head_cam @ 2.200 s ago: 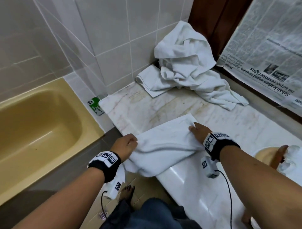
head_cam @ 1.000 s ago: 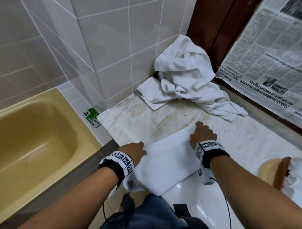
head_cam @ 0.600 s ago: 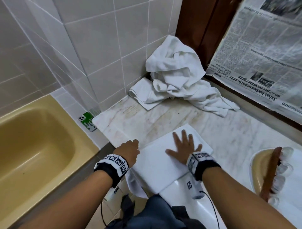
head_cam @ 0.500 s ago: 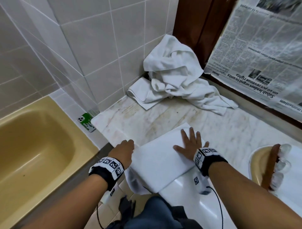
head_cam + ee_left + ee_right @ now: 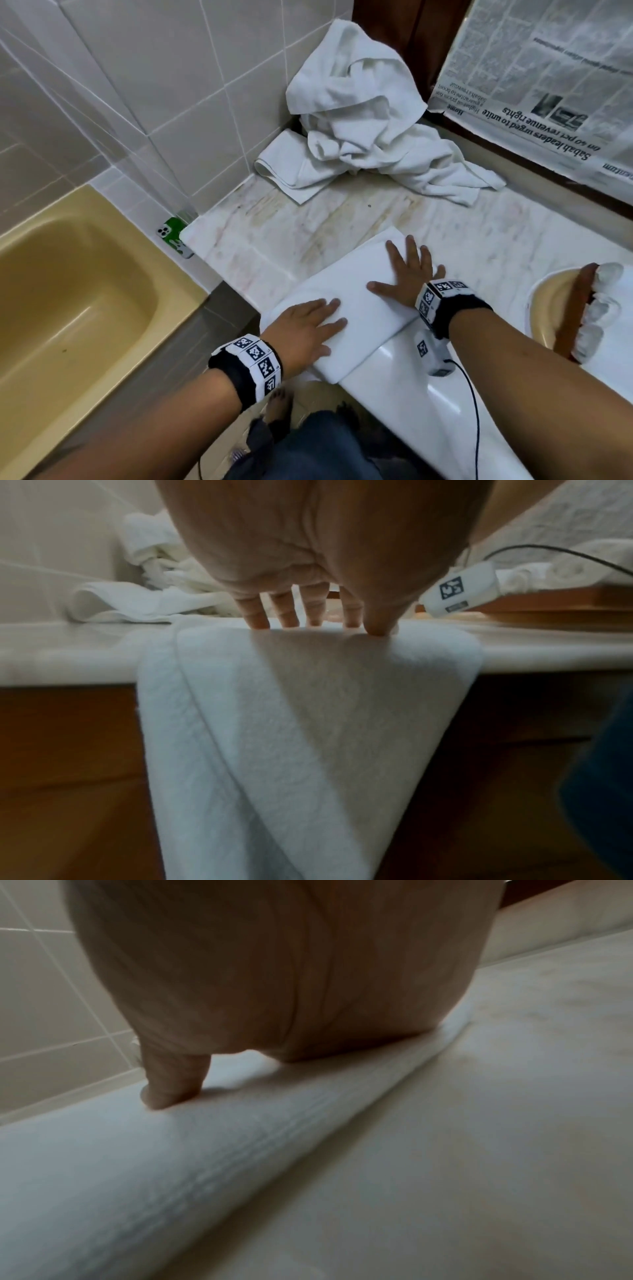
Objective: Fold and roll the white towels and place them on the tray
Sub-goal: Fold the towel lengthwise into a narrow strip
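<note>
A tiled bathroom wall [image 5: 164,85] meets a yellow bathtub [image 5: 68,308] on the left and a stained marble counter [image 5: 308,226] on the right. Newspaper [image 5: 541,78] covers the window behind the counter. In the counter's back corner lies a heap of white towels [image 5: 359,130], crumpled against the wall. Near the front edge lies the folded towel [image 5: 359,291], flat, one end hanging over the counter's edge. Both hands lie on it, fingers straight and spread, gripping nothing: the right hand [image 5: 407,274] presses its far part, the left hand [image 5: 305,329] its near end. At the right edge a wooden tray [image 5: 575,308] holds rolled towels [image 5: 603,308]. A green phone [image 5: 174,234] leans by the tub.
</note>
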Demonstrator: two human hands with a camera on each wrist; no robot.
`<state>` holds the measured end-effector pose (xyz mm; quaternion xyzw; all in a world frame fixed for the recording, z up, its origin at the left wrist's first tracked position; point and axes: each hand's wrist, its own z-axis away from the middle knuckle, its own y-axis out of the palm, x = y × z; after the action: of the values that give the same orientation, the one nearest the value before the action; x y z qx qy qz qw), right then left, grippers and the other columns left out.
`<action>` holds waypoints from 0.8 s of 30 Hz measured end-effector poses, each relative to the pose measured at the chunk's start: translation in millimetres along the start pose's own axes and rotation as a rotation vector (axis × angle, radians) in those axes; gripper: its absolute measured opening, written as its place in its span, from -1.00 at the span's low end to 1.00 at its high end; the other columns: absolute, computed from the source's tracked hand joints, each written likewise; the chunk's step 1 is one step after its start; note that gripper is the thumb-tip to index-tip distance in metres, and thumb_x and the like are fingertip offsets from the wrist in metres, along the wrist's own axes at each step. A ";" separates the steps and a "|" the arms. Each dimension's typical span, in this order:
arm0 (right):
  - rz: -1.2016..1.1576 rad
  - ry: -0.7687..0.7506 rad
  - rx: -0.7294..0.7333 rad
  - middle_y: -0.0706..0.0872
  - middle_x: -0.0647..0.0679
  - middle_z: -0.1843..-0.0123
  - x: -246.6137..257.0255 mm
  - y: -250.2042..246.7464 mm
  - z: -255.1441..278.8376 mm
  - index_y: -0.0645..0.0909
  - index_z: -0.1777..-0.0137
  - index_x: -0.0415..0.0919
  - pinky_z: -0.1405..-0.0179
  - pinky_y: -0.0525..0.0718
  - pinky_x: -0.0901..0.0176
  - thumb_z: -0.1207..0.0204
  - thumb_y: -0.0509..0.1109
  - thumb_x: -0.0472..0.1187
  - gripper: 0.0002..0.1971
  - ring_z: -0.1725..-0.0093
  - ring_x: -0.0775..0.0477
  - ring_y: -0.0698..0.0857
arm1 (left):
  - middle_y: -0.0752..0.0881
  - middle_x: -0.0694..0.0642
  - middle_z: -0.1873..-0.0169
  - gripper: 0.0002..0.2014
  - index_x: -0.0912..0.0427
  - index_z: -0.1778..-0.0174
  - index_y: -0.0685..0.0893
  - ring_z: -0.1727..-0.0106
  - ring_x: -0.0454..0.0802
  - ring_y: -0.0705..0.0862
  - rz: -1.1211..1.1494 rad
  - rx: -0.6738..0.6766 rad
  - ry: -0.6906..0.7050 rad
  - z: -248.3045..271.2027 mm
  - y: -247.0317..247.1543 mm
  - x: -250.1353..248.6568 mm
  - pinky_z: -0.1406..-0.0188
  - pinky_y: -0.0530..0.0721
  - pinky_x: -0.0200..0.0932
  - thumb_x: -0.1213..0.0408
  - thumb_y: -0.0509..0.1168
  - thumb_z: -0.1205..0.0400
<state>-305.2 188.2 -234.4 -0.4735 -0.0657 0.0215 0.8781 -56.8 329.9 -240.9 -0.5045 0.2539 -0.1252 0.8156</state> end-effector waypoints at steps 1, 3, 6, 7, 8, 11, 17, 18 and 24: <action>-0.002 0.002 -0.015 -0.49 0.07 -0.71 -6.5 0.7 -1.1 -0.35 -0.68 0.32 -0.60 -0.12 -0.45 -0.34 0.12 0.64 0.05 -0.72 -0.20 -0.33 | 0.26 0.18 -0.66 -0.37 -0.01 -0.61 0.41 -0.58 0.25 0.41 0.016 0.045 0.021 -2.6 -2.7 -2.4 -0.43 0.54 0.20 -0.14 0.08 -0.62; -0.012 0.014 -0.032 -0.49 0.06 -0.71 -20.5 0.0 -4.0 -0.34 -0.68 0.33 -0.62 -0.15 -0.43 -0.40 0.10 0.61 -0.01 -0.72 -0.19 -0.34 | -0.20 0.09 -0.70 -0.32 -0.10 -0.72 0.00 -0.72 0.16 -0.10 -0.044 0.070 0.092 -9.0 -4.3 -6.3 -0.64 0.00 0.16 -0.19 -0.02 -0.68; -0.050 0.040 -0.036 -0.49 0.04 -0.71 -41.0 -1.5 -8.8 -0.34 -0.68 0.33 -0.61 -0.20 -0.44 -0.51 0.06 0.52 -0.12 -0.71 -0.20 -0.38 | -0.53 -0.01 -0.62 -0.30 -0.29 -0.65 -0.31 -0.62 0.03 -0.51 -0.048 0.122 0.123 -21.6 -9.4 -19.4 -0.56 -0.42 0.04 -0.17 0.03 -0.74; -0.064 0.054 -0.040 -0.49 0.04 -0.71 -47.1 -1.6 -10.3 -0.33 -0.68 0.34 -0.61 -0.22 -0.45 -0.54 0.05 0.49 -0.15 -0.71 -0.19 -0.39 | -0.57 -0.02 -0.60 -0.29 -0.34 -0.63 -0.35 -0.60 0.03 -0.56 -0.052 0.154 0.118 -28.4 -10.6 -25.3 -0.54 -0.45 0.06 -0.16 0.04 -0.75; -0.082 0.070 -0.046 -0.48 0.04 -0.72 -52.8 -2.0 -11.3 -0.31 -0.67 0.36 -0.60 -0.24 -0.46 -0.56 0.06 0.46 -0.19 -0.71 -0.19 -0.40 | -0.60 -0.03 -0.58 -0.28 -0.38 -0.60 -0.38 -0.58 0.04 -0.59 -0.062 0.183 0.112 -35.7 -12.5 -31.5 -0.53 -0.46 0.09 -0.17 0.04 -0.75; -0.120 0.134 -0.114 -0.38 -0.02 -0.75 -65.8 -9.9 -5.1 -0.17 -0.70 0.36 -0.61 -0.27 -0.46 -0.67 0.10 0.28 -0.31 -0.71 -0.22 -0.39 | -0.67 -0.04 -0.53 -0.26 -0.46 -0.54 -0.46 -0.57 0.11 -0.63 -0.079 0.253 0.081 -57.4 -17.8 -45.8 -0.54 -0.45 0.22 -0.22 0.04 -0.73; -0.439 0.373 -0.407 -0.12 -0.15 -0.78 -75.8 -21.0 51.0 0.09 -0.71 0.12 -0.67 -0.17 -0.32 -0.67 0.24 -0.06 -0.36 -0.73 -0.26 -0.24 | -0.74 -0.02 -0.48 -0.22 -0.47 -0.52 -0.51 -0.54 0.24 -0.66 -0.062 0.339 0.042 -114.1 -35.3 -58.7 -0.53 -0.35 0.49 -0.29 0.04 -0.69; -0.503 0.419 -0.452 -0.02 -0.16 -0.76 -73.1 -18.3 63.9 0.15 -0.69 0.10 -0.67 -0.11 -0.29 -0.67 0.26 -0.06 -0.39 -0.73 -0.26 -0.15 | -0.73 0.00 -0.49 -0.21 -0.46 -0.53 -0.49 -0.54 0.28 -0.64 -0.068 0.334 0.057 -128.7 -41.0 -62.4 -0.51 -0.34 0.52 -0.31 0.05 -0.68; -0.668 0.560 -0.591 0.52 -0.12 -0.32 -10.0 14.4 120.4 0.59 -0.29 -0.02 -0.31 0.48 -0.08 -0.59 0.36 -0.12 -0.72 -0.34 -0.24 0.49 | -0.55 0.24 -0.60 -0.16 -0.30 -0.65 -0.37 -0.57 0.56 -0.47 -0.154 0.220 0.073 -227.6 -64.7 -84.7 -0.49 -0.21 0.63 -0.36 0.05 -0.64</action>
<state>-331.0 294.9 -182.0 -0.6419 0.0207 -0.4065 0.6498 -247.6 166.4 -241.5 -0.4252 0.2287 -0.2329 0.8442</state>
